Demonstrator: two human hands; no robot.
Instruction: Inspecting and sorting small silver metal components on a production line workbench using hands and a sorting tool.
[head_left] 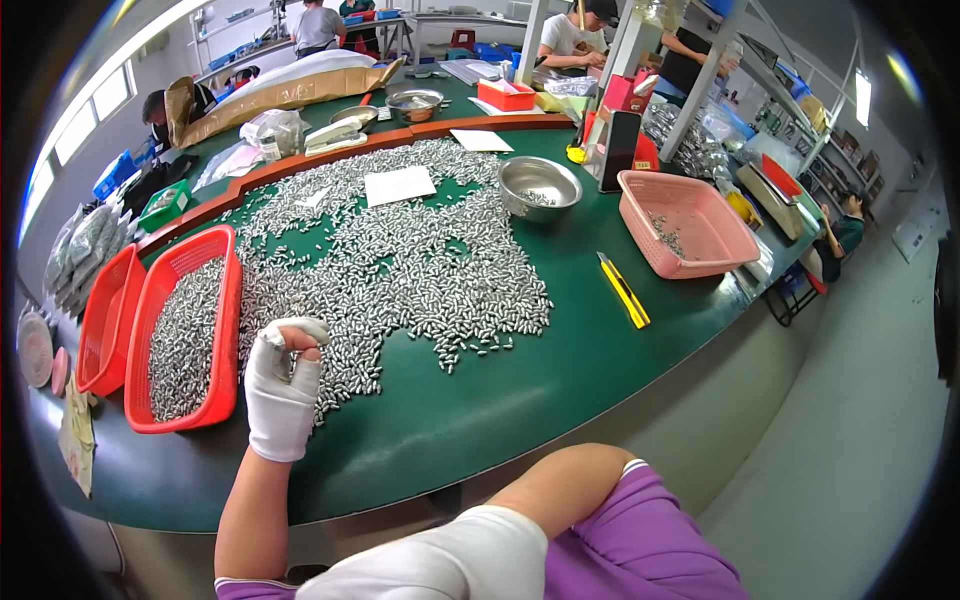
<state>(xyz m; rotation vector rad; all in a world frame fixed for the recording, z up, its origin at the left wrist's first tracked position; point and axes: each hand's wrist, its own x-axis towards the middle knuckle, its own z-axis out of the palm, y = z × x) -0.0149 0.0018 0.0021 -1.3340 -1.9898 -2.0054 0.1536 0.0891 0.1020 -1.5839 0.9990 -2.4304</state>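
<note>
My left hand [283, 390], in a white glove with some fingertips bare, is raised over the near left edge of a wide spread of small silvery metal cylinders [430, 260]. Its fingers are curled in toward the thumb, and whatever they may pinch is too small to see. Close to the camera at the bottom, my right hand [450, 560] shows only the back of its white glove; its fingers are hidden. Left of my left hand stands a red plastic basket [232, 300] filled with the same cylinders [185, 340].
A yellow utility knife [624, 292] lies on the green table [480, 410]. Behind it are a steel bowl [540, 205] and a pink basket [690, 262], both with some cylinders. White cards [399, 186] rest on the spread. A wooden rail [350, 150] runs behind it. Other people work farther back.
</note>
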